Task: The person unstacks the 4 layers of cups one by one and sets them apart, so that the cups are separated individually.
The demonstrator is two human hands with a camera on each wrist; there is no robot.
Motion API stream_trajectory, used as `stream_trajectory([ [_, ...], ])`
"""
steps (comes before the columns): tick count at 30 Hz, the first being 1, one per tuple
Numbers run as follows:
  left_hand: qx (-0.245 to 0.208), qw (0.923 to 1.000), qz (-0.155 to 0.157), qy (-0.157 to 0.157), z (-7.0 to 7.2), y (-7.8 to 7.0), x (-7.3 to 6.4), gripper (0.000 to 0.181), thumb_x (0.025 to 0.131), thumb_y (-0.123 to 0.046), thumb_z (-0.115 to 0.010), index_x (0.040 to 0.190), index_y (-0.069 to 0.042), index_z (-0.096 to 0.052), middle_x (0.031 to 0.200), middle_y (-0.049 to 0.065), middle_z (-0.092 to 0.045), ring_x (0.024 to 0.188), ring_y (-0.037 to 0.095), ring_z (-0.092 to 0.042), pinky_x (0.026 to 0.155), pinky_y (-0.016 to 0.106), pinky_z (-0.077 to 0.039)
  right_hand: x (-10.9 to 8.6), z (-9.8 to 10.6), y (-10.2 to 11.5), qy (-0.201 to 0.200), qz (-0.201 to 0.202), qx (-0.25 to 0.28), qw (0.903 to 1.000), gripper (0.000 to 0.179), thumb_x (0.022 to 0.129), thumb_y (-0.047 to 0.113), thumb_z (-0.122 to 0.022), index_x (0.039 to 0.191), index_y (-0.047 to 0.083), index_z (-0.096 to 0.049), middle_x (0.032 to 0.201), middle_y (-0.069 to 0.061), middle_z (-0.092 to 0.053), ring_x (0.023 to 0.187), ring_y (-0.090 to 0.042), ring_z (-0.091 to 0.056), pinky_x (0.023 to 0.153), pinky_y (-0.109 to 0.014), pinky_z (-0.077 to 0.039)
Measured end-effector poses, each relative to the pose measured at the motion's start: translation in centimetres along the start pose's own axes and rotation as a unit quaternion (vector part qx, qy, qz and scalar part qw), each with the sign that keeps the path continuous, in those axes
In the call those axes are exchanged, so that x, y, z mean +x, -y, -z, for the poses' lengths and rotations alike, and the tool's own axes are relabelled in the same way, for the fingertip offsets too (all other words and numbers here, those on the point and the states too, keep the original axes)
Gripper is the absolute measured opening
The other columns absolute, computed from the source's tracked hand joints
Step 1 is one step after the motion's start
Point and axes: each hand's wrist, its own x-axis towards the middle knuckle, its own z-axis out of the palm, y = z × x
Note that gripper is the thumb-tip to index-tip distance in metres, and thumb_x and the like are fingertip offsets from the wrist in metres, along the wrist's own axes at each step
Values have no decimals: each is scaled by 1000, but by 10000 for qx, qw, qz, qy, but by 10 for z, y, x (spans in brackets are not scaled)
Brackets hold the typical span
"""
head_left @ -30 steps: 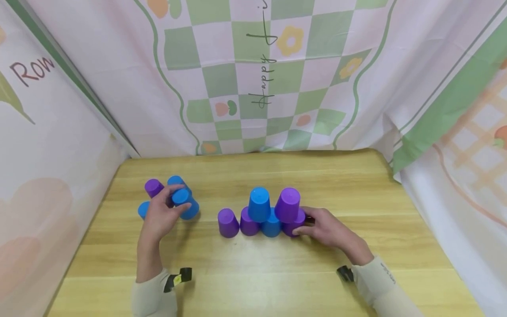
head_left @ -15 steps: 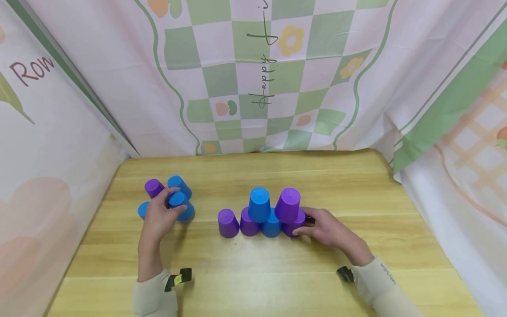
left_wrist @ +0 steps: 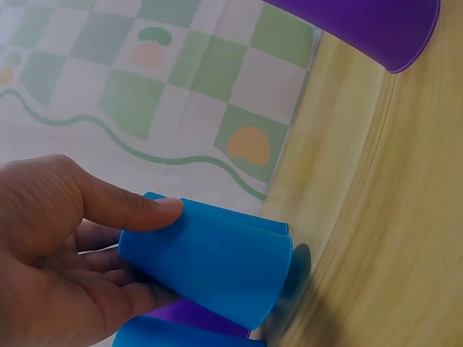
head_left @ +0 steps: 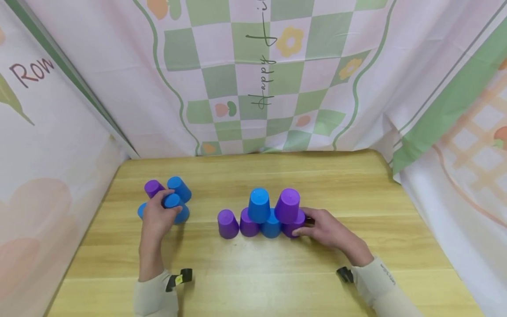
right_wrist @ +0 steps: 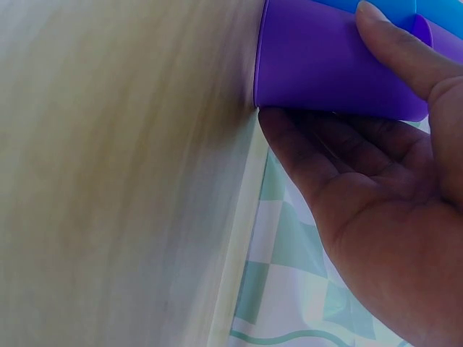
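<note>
My left hand point(head_left: 157, 216) pinches an upside-down blue cup point(head_left: 176, 208) between thumb and fingers; the left wrist view shows the cup's rim point(left_wrist: 273, 289) close over the table, its shadow beside it. Around this hand stand a purple cup point(head_left: 153, 188), a second blue cup point(head_left: 179, 189) and a partly hidden blue cup point(head_left: 142, 210). At the right, my right hand point(head_left: 325, 226) holds the end purple cup point(right_wrist: 325, 65) of a row, thumb on its front and fingers along its far side. A purple cup point(head_left: 288, 205) and a blue cup point(head_left: 259, 205) form the upper tier.
The lower row also has a purple cup point(head_left: 249, 223) and a blue cup point(head_left: 271, 225) under the upper tier, with another purple cup point(head_left: 228, 224) at its left end. Patterned curtains point(head_left: 273, 79) hang behind and beside the wooden table point(head_left: 253, 273).
My left hand has shifted the blue cup leftward and slightly nearer to me, away from the row. My right hand and the stacked cups have stayed put.
</note>
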Motion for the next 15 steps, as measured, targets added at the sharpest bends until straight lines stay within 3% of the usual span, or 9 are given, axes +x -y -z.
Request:
stream_trajectory([
  [6,-21,9999,128,-112,-2,0,1,59,92,-12,-66,146,-8,-43,149,25,-40,136,48,-36,104,68,-35,0,0,0,12,-31,-1,10000,40,83,40,-76,118,27,-64,116,7,-68,109,-13,-64,98,-41,-52],
  [15,-19,9998,57,-210,-5,2,0,59,91,-9,-66,145,-4,-42,149,26,-40,136,50,-36,105,69,-33,0,0,0,19,-10,21,10000,41,83,40,-76,119,26,-64,117,7,-68,109,-13,-64,98,-41,-52],
])
